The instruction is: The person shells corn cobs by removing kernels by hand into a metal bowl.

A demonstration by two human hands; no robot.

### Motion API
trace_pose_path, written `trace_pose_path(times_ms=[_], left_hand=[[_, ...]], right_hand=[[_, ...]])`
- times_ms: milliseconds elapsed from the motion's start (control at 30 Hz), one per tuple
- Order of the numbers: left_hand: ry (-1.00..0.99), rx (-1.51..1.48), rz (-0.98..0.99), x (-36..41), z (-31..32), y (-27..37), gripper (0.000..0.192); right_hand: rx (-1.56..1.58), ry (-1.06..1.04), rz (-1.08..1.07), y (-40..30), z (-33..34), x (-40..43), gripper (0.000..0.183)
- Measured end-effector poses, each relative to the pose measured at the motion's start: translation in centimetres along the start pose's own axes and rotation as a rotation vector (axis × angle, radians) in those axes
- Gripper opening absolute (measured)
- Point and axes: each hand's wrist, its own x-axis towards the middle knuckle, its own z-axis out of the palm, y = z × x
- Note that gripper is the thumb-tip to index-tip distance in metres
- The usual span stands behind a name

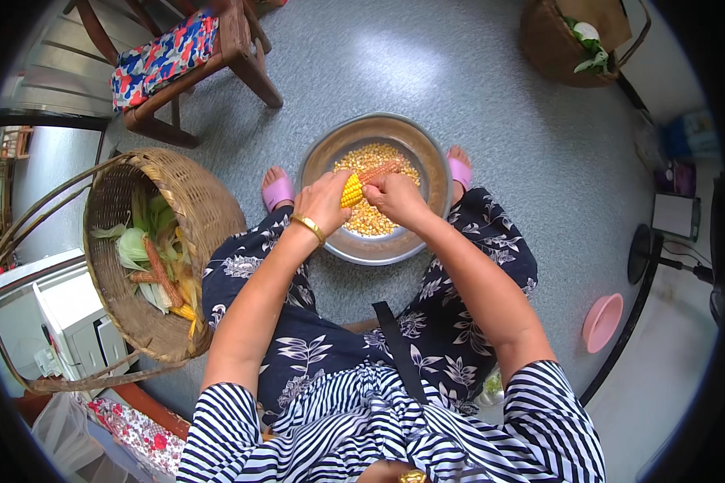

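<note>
My left hand (325, 202), with a gold-coloured bangle at its wrist, grips an ear of corn (351, 191) above a round metal basin (380, 249). Yellow kernels cover the nearer part of the ear; its farther part is a bare reddish cob. The fingers of my right hand (396, 196) are closed against the ear where kernels meet bare cob; whether they hold loose kernels is hidden. Loose corn kernels (371, 223) lie in the basin between my feet.
On the left, a tipped woven basket (181, 181) holds husks, bare cobs (163, 271) and yellow corn. Beyond it stands a wooden chair (241, 45) with a patterned cloth. A pink bowl (602, 323) is at the right wall, another basket (544, 45) at the upper right.
</note>
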Motion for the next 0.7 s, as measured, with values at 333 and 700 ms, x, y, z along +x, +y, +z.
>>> trace_pose_path(times_ms=[333,700], left_hand=[[-0.244,0.336,-0.105,-0.1,0.8,-0.9,0.030],[-0.375,0.027,0.139,0.3,-0.3,-1.1,0.060]], right_hand=[[-0.097,-0.031,-0.035,0.7,-0.6,0.3,0.019],[-0.341,-0.349,-0.236,1.7,0.2,-0.6,0.038]])
